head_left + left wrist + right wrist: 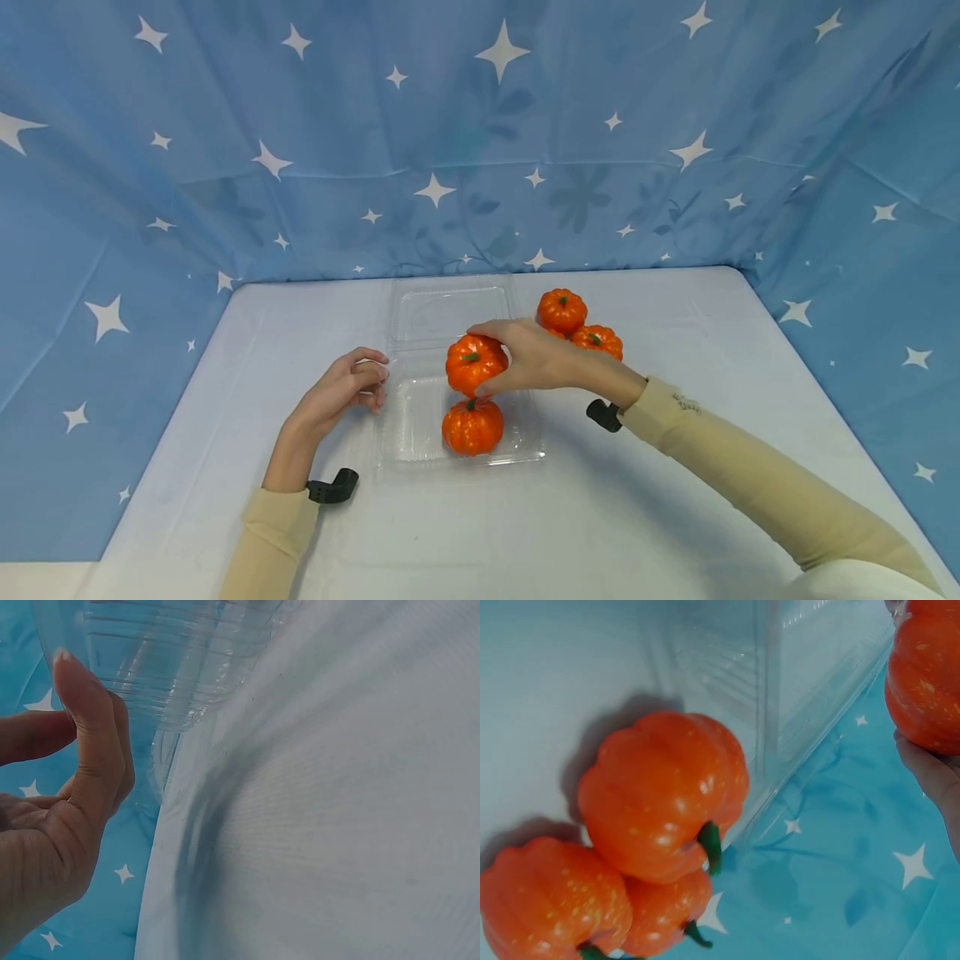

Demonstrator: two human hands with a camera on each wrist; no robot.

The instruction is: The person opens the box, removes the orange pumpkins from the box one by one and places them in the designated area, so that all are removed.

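My right hand [528, 357] grips a small orange pumpkin [476, 364] with a green stem, thumb on the near side and fingers on the far side. That pumpkin is over the open clear plastic box [408, 425], near its hinge. Another pumpkin [472, 427] sits in the box's near half, stem up. At the box's left edge, my left hand [348, 385] has its fingers loosely bent, holding nothing visible. In the left wrist view, its fingertips [64, 658] overlap the clear plastic rim [56, 630].
Beyond my right hand, a pumpkin [664, 795], a second one [555, 900] and a smaller one [667, 911] cluster on the white tabletop [675, 333]. The box's clear lid [450, 312] lies folded back. A blue star-patterned curtain [480, 150] borders the table's far side.
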